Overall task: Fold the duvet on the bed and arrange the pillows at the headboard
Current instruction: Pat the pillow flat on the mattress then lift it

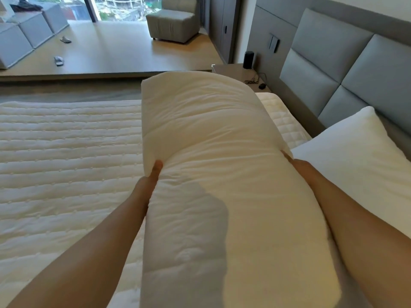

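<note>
Gripping a large white pillow [213, 152] from both sides, the two hands are seen with bare forearms stretched forward along its flanks. The left hand [149, 183] is pressed into the pillow's left edge, its thumb laid on top of the soft cotton and the remaining fingers hidden beneath the bulge. The right hand [293, 162] is sunk into the right edge, where only a fingertip and the wrist are visible; its fingers appear clamped on the fabric, though how they lie cannot be told. The pillow is plump and oblong, creased in shallow folds, and is held above a bare quilted mattress [66, 163] stitched in long horizontal ribs. A second white pillow [355, 152], smooth and pointed at its corner, is leaned against the headboard [329, 61] on the right. The headboard is made of padded grey rectangular panels with deep seams. A dark cylindrical object [248, 59] and a tangled black cable [253, 80] are seen on the bedside table [231, 72]. A grey upholstered armchair [173, 23] is stood on the wooden floor by the window.
</note>
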